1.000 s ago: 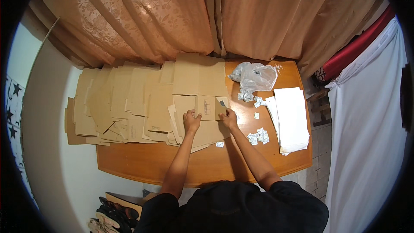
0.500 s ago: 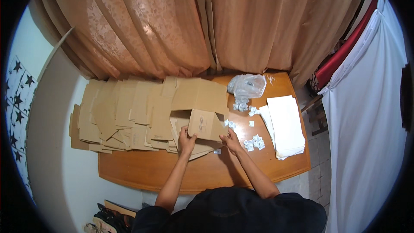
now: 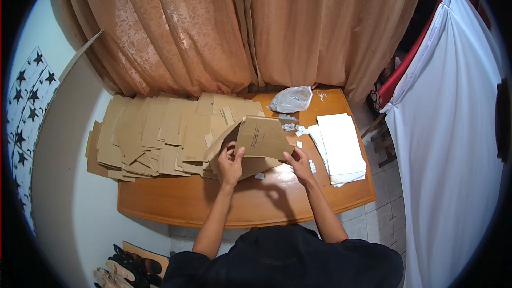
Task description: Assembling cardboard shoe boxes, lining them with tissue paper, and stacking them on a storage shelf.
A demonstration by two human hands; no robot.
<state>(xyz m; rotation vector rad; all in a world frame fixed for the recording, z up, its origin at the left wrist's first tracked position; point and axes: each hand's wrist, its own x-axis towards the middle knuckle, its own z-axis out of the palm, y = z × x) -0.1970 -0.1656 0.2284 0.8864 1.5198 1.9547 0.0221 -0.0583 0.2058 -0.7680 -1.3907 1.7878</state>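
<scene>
Between my two hands I hold a brown cardboard box (image 3: 264, 137), tilted above the table with a printed panel facing up. My left hand (image 3: 230, 166) grips its left side, thumb on the printed panel and fingers behind the edge. The lower right corner is pinched by my right hand (image 3: 300, 164). To the left lies a pile of flattened cardboard boxes (image 3: 160, 133), overlapping one another. Small white sachets (image 3: 292, 127) lie scattered beyond and beside the box, some partly hidden by it and my right hand.
A clear plastic bag (image 3: 291, 99) sits at the table's far side. White paper sheets (image 3: 341, 149) are stacked on the right of the wooden table (image 3: 176, 200). Brown curtains (image 3: 176, 32) hang behind; a white cloth (image 3: 442, 144) hangs right. Shoes (image 3: 128, 266) stand lower left.
Both hands have lifted and tipped the box, so its printed panel turns more toward me. Its large flap no longer stretches out toward the curtains. The whole view has shifted slightly.
</scene>
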